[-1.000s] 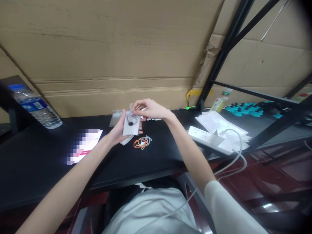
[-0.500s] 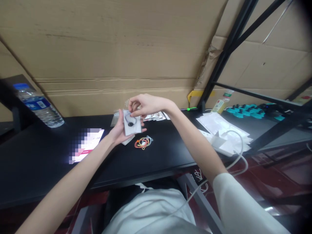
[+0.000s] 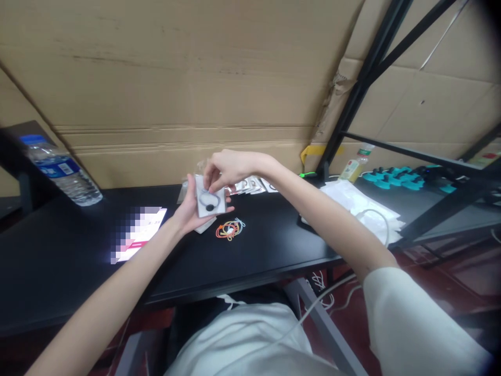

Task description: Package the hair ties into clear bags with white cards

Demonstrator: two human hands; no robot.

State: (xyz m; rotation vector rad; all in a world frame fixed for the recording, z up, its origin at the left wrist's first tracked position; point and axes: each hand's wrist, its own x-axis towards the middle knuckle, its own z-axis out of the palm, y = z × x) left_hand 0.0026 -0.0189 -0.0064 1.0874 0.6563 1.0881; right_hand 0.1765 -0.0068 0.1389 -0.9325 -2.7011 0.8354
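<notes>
My left hand (image 3: 190,209) holds a small white card (image 3: 210,196) upright above the black table (image 3: 58,261). A dark hair tie with a black bead (image 3: 210,203) loops across the card's face. My right hand (image 3: 223,167) reaches over from the right and pinches the top of that hair tie at the card's upper edge. Just right of and below the card, a small bundle of orange, yellow and pale blue elastic bands (image 3: 229,228) lies on the table. A second white card (image 3: 203,225) lies under my left hand.
A water bottle (image 3: 58,169) lies at the far left; a lit phone screen (image 3: 136,232) rests on the table. Small packets (image 3: 252,184) line the back edge. White bags (image 3: 360,203), a cable, teal clips (image 3: 391,176) and a black rack frame (image 3: 352,104) are at right. Cardboard stands behind.
My right elbow has swung out to the right and my right fingers have moved down onto the card's top. The card has shifted slightly left and up in my left hand.
</notes>
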